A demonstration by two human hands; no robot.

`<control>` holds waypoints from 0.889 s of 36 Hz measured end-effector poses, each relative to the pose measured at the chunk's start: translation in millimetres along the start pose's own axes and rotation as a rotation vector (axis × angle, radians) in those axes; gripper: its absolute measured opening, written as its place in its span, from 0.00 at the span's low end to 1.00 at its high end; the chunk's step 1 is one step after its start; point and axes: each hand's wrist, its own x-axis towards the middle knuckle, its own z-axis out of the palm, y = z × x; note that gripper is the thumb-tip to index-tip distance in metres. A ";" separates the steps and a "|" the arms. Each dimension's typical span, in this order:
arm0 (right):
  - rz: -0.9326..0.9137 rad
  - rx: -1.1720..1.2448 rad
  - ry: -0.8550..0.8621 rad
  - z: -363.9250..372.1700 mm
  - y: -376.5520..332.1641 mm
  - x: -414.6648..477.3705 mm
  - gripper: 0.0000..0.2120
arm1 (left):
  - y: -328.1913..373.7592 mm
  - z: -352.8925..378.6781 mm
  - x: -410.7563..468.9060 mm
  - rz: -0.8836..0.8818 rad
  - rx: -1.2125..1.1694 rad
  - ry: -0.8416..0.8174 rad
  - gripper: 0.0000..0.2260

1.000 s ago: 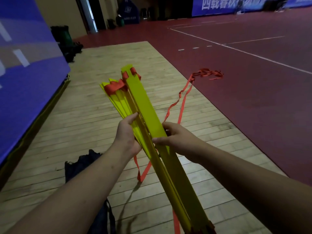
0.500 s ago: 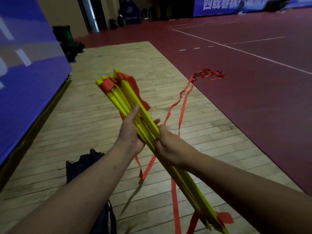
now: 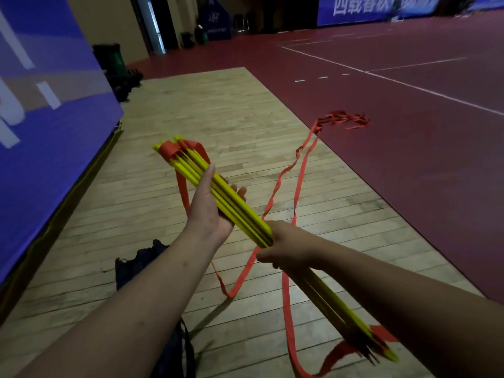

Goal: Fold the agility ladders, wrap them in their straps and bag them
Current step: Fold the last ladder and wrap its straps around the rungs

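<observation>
- Ladder (image 3: 240,205): it is folded into one tight bunch of yellow slats. You hold it up in the air in front of you, over the wooden floor (image 3: 218,118).
- The bunch is tilted. Its far end points up and to the left. Its near end points down toward your right side.
- Your left hand (image 3: 207,211) is flat and spread under the middle of the bunch. The slats lie in your palm. Your thumb runs straight along their left side, and your fingertips (image 3: 241,190) peek out on the other side.
- Your right hand (image 3: 289,249) is wrapped round the bunch, a little nearer to you, and grips it. The two hands are near each other but do not touch.
- Red strap (image 3: 285,309): short loops of it sit at both ends of the slats. Long pieces hang down from the bunch to the floor. They run away to a small red heap (image 3: 343,118) on the dark red court (image 3: 409,173).
- The dark bag (image 3: 141,266) lies on the wooden floor, below your left arm. The arm hides part of it, so you cannot tell if its mouth is open.
- A big blue board (image 3: 41,132) stands along the left edge of the wooden floor.
- White lines cross the red court.
</observation>
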 end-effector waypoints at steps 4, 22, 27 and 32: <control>0.105 -0.051 -0.004 -6.5 10.7 -0.9 0.07 | 25.0 -9.2 17.5 0.089 0.137 0.125 0.04; 0.238 -0.540 0.066 -26.6 38.3 -3.1 0.11 | 50.9 -70.2 26.5 -0.126 1.290 0.245 0.09; 0.253 -0.644 0.078 -33.4 40.8 -3.8 0.09 | 49.4 -79.8 18.4 -0.304 1.323 0.085 0.07; 0.265 -0.616 0.106 -41.3 47.4 -4.0 0.09 | 48.0 -80.2 21.2 -0.244 1.314 0.022 0.22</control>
